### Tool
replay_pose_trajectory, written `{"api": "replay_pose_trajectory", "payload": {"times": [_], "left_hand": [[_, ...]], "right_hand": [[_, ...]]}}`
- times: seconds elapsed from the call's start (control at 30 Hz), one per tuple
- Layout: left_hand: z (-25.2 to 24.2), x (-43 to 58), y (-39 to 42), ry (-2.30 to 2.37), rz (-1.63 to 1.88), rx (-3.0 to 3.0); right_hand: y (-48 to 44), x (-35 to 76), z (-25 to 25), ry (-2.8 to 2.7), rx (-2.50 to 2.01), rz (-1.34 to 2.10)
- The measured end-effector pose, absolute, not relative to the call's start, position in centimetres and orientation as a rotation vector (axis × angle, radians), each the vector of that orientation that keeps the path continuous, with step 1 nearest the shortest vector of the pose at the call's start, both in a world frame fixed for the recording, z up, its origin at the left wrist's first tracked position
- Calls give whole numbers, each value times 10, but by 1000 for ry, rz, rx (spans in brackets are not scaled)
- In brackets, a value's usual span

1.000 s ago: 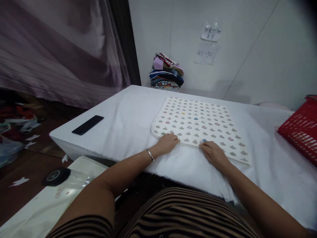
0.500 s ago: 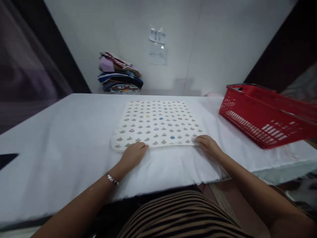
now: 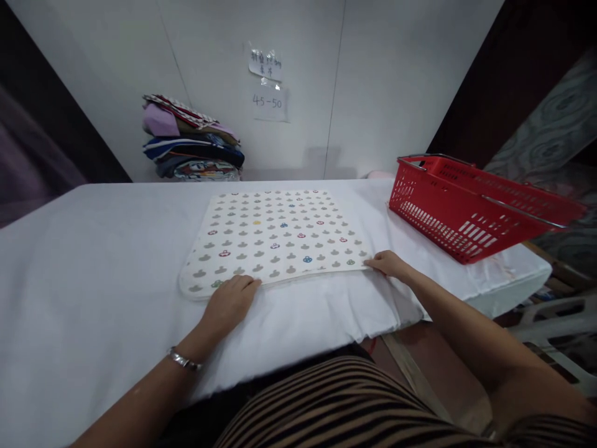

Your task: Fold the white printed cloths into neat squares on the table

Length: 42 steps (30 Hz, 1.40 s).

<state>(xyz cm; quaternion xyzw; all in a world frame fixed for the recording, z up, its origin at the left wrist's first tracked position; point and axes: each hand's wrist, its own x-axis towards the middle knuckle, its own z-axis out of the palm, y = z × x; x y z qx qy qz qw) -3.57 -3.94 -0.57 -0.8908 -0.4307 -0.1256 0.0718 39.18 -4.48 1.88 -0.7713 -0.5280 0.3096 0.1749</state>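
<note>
A cream cloth [image 3: 275, 239] printed with rows of small grey and coloured shapes lies flat on the white-covered table [image 3: 93, 261]. My left hand [image 3: 228, 302], with a bracelet on its wrist, rests palm down on the cloth's near edge toward the left corner, fingers flat. At the cloth's near right corner my right hand [image 3: 387, 264] touches the edge with its fingers stretched out. Neither hand holds anything.
A red plastic basket [image 3: 466, 205] with metal handles stands on the table's right end. A stack of folded clothes [image 3: 191, 146] sits at the back against the white wall, under two paper notes [image 3: 267, 84]. The table's near edge runs just before my striped clothing.
The view has swung to the right, bringing the red basket in and losing the phone at the left. My right hand slid along the near edge to the cloth's right corner.
</note>
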Motion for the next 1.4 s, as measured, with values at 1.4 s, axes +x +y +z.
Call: {"api": "replay_pose_trajectory", "payload": {"times": [1.4], "left_hand": [[13, -31, -34, -1300, -162, -2747]], "right_hand": [[-35, 397, 23, -1302, -2118, 1152]]}}
